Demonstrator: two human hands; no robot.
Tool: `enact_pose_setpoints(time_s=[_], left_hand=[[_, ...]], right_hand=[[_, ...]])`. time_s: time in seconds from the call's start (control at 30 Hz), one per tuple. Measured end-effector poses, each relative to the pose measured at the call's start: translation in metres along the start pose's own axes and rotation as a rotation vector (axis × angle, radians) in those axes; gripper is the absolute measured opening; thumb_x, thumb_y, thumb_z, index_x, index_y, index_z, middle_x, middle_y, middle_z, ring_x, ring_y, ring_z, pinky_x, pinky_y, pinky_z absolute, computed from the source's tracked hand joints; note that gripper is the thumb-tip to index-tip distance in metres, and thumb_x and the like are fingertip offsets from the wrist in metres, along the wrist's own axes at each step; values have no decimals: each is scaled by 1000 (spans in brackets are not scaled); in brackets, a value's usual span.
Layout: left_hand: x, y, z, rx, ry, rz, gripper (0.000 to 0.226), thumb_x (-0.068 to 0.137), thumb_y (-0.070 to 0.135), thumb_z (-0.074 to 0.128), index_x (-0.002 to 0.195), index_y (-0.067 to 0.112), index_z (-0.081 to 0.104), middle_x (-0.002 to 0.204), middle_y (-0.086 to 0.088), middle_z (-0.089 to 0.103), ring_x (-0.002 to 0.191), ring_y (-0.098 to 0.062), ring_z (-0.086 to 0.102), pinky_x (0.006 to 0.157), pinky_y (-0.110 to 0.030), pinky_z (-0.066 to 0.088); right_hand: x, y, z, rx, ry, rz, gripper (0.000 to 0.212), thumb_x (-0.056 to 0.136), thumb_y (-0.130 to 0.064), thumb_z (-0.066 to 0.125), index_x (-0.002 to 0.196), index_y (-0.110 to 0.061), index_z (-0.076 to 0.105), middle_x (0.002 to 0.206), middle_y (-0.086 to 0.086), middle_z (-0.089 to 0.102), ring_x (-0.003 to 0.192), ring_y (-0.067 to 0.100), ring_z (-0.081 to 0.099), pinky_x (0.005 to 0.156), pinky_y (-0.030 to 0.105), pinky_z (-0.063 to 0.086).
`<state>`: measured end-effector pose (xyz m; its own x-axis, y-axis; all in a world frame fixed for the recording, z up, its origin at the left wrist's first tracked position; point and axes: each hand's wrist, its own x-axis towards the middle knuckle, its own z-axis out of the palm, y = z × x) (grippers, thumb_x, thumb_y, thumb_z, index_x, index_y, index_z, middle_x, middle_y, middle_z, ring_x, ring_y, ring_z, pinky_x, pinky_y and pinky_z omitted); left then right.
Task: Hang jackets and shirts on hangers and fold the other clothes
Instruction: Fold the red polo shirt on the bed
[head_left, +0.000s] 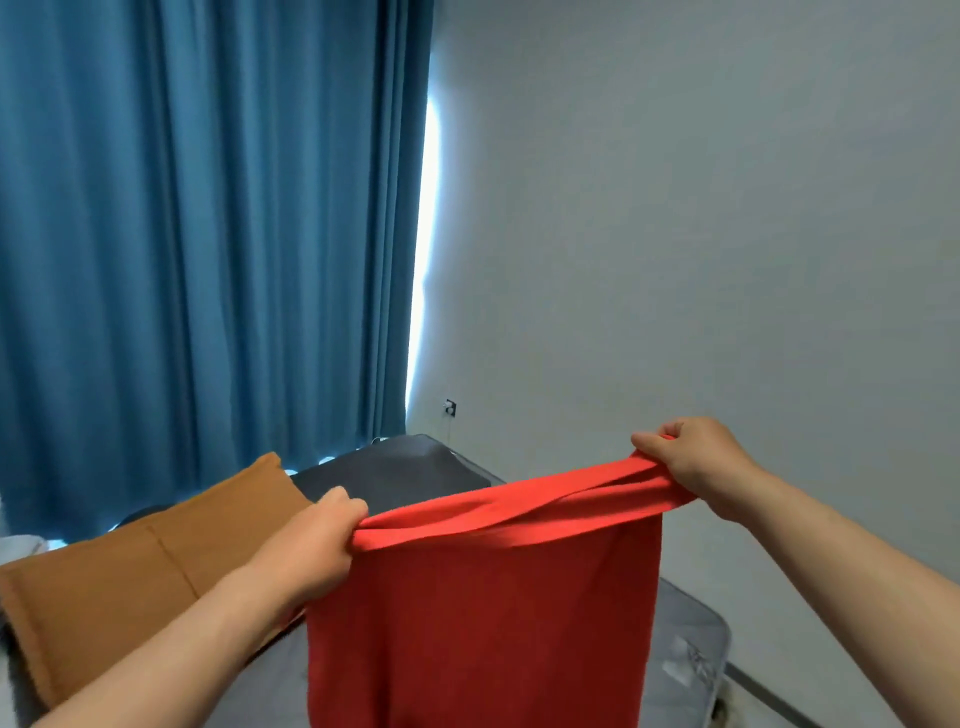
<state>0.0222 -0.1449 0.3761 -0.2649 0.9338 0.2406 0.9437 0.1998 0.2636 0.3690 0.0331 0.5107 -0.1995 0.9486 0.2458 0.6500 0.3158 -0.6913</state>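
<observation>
Red cloth (483, 623) hangs closest to me, held up in the air between my two hands and dropping straight down out of view at 6 o'clock. My left hand (317, 545) is curled tight around its upper edge at one end; my right hand (696, 467) is curled round the other end, a little higher, at about 2 o'clock from the left. Between them the top edge is pulled taut and twisted into bands, so I cannot tell what kind of garment it is.

Beyond my left hand, toward 9 o'clock, a brown garment (140, 577) lies spread flat on the bed (691, 644). Past it at 12 o'clock sits a dark grey piece (395, 473), flat too, though whether it is folded clothing or a cushion I cannot say. Further out are the blue curtain (208, 234) and the plain wall (701, 208).

As I judge it, the job is somewhere in the middle: the brown piece looks laid out and possibly folded, while the red one is only being stretched open, not yet folded or hung. No hanger is in view, and any other clothes left to do are out of view.
</observation>
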Motion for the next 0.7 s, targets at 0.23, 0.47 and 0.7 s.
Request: enact_pose_setpoints(time_s=[0.23,0.47,0.7], left_hand=[[22,-12,-48,143,58,-228,18,79,2,41,72,18,46,77,2,56,78,-22,56,57,-32,37],[58,-1,-38,299,74,-245,20,80,5,41,72,23,47,80,6,57,80,-21,58,60,-29,40],[152,8,5,269,85,-320,18,74,0,43,70,17,48,78,0,59,74,-24,57,58,-29,38]], right_hand=[[-9,22,-16,288,-201,216,20,100,-11,51,85,-6,63,67,6,53,58,13,44,51,22,43],[28,50,-2,604,12,354,23,101,-9,46,80,-9,55,77,9,54,66,15,52,41,23,53],[126,93,33,776,111,411,24,97,-1,48,77,-9,56,80,8,57,68,16,56,37,25,52]])
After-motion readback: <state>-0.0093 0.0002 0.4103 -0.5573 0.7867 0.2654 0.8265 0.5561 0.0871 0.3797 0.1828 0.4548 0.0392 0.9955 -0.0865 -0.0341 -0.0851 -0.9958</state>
